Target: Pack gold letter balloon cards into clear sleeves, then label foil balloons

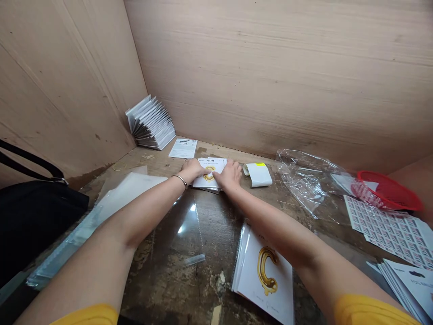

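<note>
A small stack of white cards with a gold letter C lies on the worn table, between my two hands. My left hand, with a bracelet at the wrist, grips its left edge, thumb on top. At the right edge my right hand holds the same stack, its thumb also on the card. Nearer to me a clear plastic sleeve lies flat. Below my right forearm rests a pile of packed cards with a gold C. Just behind the hands is a white printed card.
Many packed cards lean in the back left corner. Clear sleeves and a black bag are left. Rightward lie a curled label roll, crumpled plastic, a red basket, sticker sheets and more cards.
</note>
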`<state>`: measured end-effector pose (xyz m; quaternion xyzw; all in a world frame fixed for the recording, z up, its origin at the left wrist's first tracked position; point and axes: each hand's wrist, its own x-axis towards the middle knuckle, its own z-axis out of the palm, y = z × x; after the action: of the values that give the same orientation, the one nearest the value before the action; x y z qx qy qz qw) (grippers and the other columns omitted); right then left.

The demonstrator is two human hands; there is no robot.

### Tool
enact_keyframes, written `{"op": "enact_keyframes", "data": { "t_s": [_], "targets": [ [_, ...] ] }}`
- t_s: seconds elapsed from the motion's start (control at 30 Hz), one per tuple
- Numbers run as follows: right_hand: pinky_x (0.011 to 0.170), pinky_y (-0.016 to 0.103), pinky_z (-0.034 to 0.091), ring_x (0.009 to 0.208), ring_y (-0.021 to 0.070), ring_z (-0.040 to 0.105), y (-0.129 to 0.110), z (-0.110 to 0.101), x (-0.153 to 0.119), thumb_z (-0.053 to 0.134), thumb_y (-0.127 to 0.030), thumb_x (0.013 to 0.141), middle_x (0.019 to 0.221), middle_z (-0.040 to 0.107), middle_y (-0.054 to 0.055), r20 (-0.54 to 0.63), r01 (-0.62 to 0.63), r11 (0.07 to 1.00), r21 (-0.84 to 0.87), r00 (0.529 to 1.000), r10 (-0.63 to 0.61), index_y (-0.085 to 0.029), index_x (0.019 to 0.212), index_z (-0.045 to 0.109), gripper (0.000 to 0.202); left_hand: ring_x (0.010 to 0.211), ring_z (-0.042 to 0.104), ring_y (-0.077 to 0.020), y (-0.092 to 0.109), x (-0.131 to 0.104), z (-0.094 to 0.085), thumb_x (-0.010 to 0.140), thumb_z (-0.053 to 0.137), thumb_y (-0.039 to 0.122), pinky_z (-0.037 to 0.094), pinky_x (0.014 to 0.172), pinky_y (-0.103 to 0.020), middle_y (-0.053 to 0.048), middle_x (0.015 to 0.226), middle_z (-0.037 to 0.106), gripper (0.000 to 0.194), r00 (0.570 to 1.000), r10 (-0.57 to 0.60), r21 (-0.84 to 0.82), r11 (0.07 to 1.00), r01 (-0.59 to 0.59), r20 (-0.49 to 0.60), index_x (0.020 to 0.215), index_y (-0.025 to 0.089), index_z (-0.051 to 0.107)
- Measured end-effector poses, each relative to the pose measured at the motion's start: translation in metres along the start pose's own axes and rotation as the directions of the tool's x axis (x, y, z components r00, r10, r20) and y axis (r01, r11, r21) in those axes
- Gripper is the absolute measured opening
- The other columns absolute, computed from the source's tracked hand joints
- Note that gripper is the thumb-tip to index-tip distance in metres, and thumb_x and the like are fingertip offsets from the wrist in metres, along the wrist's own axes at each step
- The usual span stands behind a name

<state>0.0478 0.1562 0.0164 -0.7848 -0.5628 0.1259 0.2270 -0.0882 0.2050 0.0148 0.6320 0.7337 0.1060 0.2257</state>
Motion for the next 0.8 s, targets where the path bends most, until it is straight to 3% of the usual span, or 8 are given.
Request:
{"op": "enact_keyframes", "data": {
  "t_s": [0.1, 0.27, 0.43, 0.6, 0.8],
  "targets": [
    [0.106, 0.044, 0.036, 0.131, 0.0366, 0.040, 0.009, -0.009, -0.001, 0.076, -0.045, 0.065, 0.137, 0.046, 0.025, -0.009, -0.072, 0.997, -0.018, 0.997, 0.072, -0.007, 0.134, 0.042, 0.086, 0.117, 0.059, -0.0360, -0.001, -0.003, 0.000, 0.056, 0.080, 0.059, 0.051, 0.089, -0.036, -0.020, 0.123, 0.064, 0.077, 1.000, -0.030, 0.018, 0.999, 0.030, 0.001, 0.117, 0.014, 0.064],
    [0.098, 0.040, 0.045, 0.119, 0.0334, 0.055, 0.017, -0.015, 0.002, 0.072, -0.049, 0.069, 0.127, 0.056, 0.026, 0.071, -0.212, 0.977, 0.013, 0.975, 0.211, -0.002, 0.129, 0.046, 0.080, 0.117, 0.059, -0.0355, 0.007, -0.010, -0.003, 0.060, 0.079, 0.058, 0.051, 0.091, -0.035, -0.020, 0.125, 0.063, 0.075, 0.998, -0.061, 0.021, 0.998, 0.061, 0.012, 0.117, 0.012, 0.064],
    [0.088, 0.033, 0.051, 0.108, 0.0284, 0.064, 0.007, -0.005, 0.005, 0.071, -0.044, 0.072, 0.116, 0.067, 0.017, 0.148, -0.160, 0.984, 0.074, 0.978, 0.147, -0.011, 0.112, 0.061, 0.053, 0.121, 0.056, -0.0356, 0.028, -0.022, 0.003, 0.065, 0.076, 0.051, 0.049, 0.092, -0.036, -0.024, 0.130, 0.058, 0.078, 0.998, -0.060, -0.022, 0.998, 0.061, 0.020, 0.126, 0.006, 0.057],
    [0.088, 0.032, 0.050, 0.109, 0.0269, 0.064, 0.011, -0.002, 0.002, 0.072, -0.038, 0.070, 0.119, 0.067, 0.014, 0.145, -0.086, 0.990, 0.116, 0.987, 0.069, -0.013, 0.114, 0.060, 0.052, 0.111, 0.063, -0.0322, 0.027, -0.020, 0.006, 0.066, 0.075, 0.051, 0.051, 0.086, -0.034, -0.019, 0.124, 0.064, 0.066, 0.998, -0.036, -0.122, 0.992, 0.042, 0.052, 0.117, 0.011, 0.064],
    [0.092, 0.035, 0.048, 0.112, 0.0299, 0.061, 0.014, -0.005, 0.000, 0.073, -0.038, 0.069, 0.119, 0.065, 0.018, 0.134, -0.066, 0.989, 0.133, 0.990, 0.048, -0.012, 0.113, 0.059, 0.053, 0.134, 0.037, -0.0446, 0.026, -0.012, 0.009, 0.048, 0.086, 0.040, 0.034, 0.107, -0.048, -0.023, 0.129, 0.060, 0.062, 1.000, -0.011, -0.246, 0.969, 0.011, 0.000, 0.100, 0.012, 0.069]
  ]
}}
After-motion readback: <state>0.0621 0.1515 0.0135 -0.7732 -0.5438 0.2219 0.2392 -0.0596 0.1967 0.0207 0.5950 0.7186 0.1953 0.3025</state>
